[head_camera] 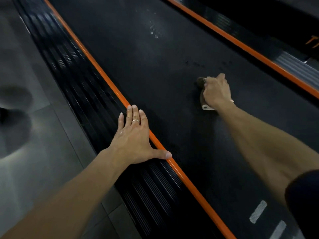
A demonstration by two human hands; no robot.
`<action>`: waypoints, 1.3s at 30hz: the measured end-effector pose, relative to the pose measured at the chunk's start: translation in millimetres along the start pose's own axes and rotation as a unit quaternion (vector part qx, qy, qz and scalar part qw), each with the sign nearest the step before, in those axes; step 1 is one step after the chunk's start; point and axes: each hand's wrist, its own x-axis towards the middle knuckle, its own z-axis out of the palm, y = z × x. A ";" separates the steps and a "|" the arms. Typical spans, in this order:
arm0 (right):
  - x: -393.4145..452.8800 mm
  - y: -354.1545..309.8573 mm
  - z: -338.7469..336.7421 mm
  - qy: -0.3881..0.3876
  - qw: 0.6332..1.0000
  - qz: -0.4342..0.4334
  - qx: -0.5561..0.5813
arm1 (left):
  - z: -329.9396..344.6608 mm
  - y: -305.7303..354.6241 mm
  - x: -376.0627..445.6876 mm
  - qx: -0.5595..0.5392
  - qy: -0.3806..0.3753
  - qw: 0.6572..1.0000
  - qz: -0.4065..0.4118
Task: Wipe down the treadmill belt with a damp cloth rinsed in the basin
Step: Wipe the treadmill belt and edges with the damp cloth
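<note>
the right hand (216, 91) has its fingers curled tight around a bunched brown damp cloth with a pale edge (204, 100), pressing it onto the dark textured treadmill belt (155, 83), nearer the far orange trim strip (241, 44). the left hand (133, 135) lies flat, fingers straight and together, on the ribbed black side rail (77, 87), its thumb and fingertips touching the near orange trim strip (103, 75). grey floor tiles (34, 152) lie beside the rail.

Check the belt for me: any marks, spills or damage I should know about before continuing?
Whitish smudges sit on the treadmill belt ahead of the cloth in the right hand, apparently unwiped residue. Small dark specks lie just beyond it. No visible damage.
</note>
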 end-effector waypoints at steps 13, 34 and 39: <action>-94.7 -19.5 -41.4 -0.100 0.941 -0.305 0.108 | -3.6 1.3 -1.1 -0.008 -0.005 1.000 0.003; -49.8 -18.8 -31.7 -0.079 0.994 -0.065 -0.023 | -3.2 2.4 -2.6 -0.016 -0.013 1.000 -0.005; -127.0 -44.3 -40.4 -0.139 0.945 -0.287 0.068 | -3.1 2.3 -2.6 -0.015 -0.012 1.000 -0.006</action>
